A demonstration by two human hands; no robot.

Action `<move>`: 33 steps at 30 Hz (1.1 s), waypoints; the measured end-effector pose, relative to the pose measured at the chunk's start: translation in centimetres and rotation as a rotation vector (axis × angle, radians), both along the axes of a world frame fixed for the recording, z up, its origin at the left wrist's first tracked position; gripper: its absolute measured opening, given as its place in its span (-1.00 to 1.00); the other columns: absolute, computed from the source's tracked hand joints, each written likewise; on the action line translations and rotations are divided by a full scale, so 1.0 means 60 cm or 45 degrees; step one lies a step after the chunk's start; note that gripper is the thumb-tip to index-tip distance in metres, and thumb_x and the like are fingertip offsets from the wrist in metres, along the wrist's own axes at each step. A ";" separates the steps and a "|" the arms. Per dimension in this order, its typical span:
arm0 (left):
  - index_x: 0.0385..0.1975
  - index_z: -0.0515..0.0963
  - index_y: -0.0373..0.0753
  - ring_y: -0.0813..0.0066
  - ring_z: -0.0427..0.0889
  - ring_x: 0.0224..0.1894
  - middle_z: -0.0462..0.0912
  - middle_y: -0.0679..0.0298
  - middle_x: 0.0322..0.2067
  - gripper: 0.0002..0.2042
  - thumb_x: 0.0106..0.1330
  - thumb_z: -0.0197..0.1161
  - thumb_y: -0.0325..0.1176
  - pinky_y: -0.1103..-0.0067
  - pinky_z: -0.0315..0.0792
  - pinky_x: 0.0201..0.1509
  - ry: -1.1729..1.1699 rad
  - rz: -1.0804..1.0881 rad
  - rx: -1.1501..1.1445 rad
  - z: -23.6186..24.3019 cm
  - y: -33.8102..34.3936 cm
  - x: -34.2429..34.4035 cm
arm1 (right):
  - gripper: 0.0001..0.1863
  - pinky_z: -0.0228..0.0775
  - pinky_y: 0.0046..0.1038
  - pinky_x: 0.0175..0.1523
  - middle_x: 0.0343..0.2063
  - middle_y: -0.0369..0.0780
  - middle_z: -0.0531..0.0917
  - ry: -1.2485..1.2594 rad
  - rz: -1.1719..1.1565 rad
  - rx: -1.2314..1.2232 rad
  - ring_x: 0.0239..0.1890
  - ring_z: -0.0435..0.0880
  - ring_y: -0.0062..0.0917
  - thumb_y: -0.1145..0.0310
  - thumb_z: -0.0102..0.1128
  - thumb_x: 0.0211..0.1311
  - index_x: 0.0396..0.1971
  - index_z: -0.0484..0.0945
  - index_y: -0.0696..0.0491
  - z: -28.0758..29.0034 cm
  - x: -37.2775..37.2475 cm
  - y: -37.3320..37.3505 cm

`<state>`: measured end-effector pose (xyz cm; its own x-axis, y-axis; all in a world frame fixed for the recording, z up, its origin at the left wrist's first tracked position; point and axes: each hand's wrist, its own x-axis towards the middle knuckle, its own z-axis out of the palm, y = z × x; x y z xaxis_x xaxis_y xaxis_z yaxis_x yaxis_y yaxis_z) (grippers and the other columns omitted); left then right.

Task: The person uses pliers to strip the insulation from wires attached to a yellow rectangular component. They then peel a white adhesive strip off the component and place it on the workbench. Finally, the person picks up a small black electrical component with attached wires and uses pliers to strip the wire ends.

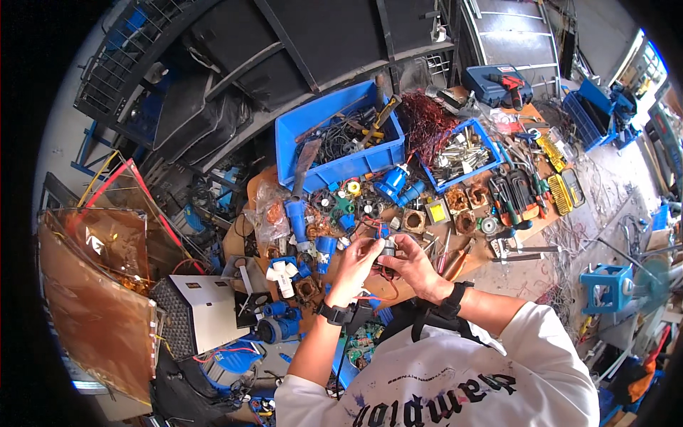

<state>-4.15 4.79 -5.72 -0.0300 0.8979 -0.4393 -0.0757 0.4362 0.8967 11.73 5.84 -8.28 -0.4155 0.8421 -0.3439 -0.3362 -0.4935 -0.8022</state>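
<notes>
Both hands meet over the near edge of the cluttered wooden workbench. My left hand [359, 262] pinches a small dark round part [388, 249] from one side. From the other side my right hand [418, 269] grips the same part, fingers closed. Fingers cover most of it, so its exact kind is hidden. Thin red wires [390, 283] hang below the hands. Just left of my left hand stands a blue cylindrical piece [326, 250], with a white plastic pipe fitting [283, 277] further left. Square metal frames with copper-coloured middles [464, 222] lie beyond my right hand.
A large blue bin [341, 174] of cables and tools stands at the back. Beside it sits a blue tray [435, 186] of metal rods. Pliers [523, 196] and a red cordless drill [511, 84] lie to the right. A blue stool [607, 285] stands on the floor.
</notes>
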 end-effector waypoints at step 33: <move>-0.15 0.58 -0.23 0.55 0.65 -0.24 0.64 0.33 -0.23 -0.79 0.39 0.20 -0.23 0.51 0.61 -0.14 -0.316 0.128 -0.014 0.001 -0.011 0.004 | -0.68 0.53 -0.61 -0.33 -0.22 -0.40 0.52 0.018 0.074 0.067 -0.28 0.55 -0.72 0.27 0.23 0.32 -0.02 0.36 -0.04 0.021 0.027 0.020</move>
